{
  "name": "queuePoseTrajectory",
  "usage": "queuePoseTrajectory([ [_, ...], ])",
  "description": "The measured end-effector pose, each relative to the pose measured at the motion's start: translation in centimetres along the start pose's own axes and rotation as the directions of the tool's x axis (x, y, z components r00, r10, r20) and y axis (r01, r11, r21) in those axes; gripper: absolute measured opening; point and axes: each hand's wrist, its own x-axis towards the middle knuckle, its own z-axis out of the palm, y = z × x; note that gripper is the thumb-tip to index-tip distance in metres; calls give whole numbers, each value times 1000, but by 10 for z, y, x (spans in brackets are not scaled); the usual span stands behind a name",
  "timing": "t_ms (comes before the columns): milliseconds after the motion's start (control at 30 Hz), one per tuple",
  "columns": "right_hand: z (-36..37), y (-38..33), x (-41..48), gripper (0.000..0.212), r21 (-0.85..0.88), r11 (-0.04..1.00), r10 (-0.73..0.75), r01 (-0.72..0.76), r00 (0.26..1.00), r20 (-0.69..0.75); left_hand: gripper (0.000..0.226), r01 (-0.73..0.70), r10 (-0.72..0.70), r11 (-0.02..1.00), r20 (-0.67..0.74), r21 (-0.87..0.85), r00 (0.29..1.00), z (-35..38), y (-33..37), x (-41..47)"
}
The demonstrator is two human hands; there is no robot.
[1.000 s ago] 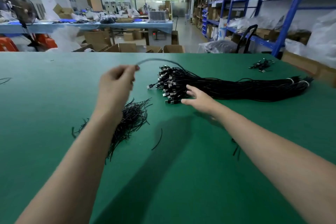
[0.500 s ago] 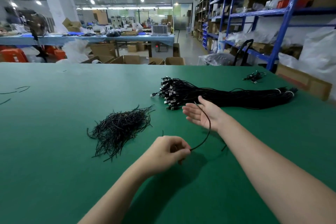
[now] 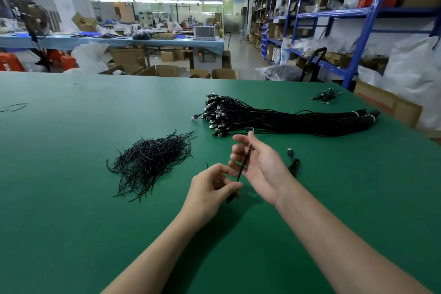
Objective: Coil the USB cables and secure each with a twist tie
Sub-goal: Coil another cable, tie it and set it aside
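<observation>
Black thin USB cable runs lengthwise from pinching left hand fingers across open right hand palm.

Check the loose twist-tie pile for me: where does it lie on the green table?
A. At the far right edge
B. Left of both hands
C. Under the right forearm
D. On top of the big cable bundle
B: the twist-tie pile lies left of the left hand and right hand, apart from the cable bundle.
</observation>
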Motion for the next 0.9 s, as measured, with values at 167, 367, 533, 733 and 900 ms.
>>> queuePoseTrajectory([
  [167, 1, 1, -2, 36, -12, 994, 110, -110, 994, 13, 35, -48, 42, 995, -65, -92, 997, -1, 0, -1],
  [367, -8, -3, -4, 31, 8, 997, 83, -83, 996, 44, 27, -179, 178, 984, -89, 3, 980, -12, -1, 3],
  [533, 0, -10, -18, 31, -128, 980, 175, -151, 963, 203, 69, -364, 373, 805, 77, 469, 925, -29, 18, 38],
  [733, 21, -26, -38, 32, -221, 969, 193, -108, 891, 411, 23, -373, 367, 881, 77, 292, 927, -14, 48, 61],
  [900, 12, -44, -49, 31, -309, 948, 225, -81, 857, 464, 25, -430, 488, 855, -170, 289, 856, -19, 61, 73],
])
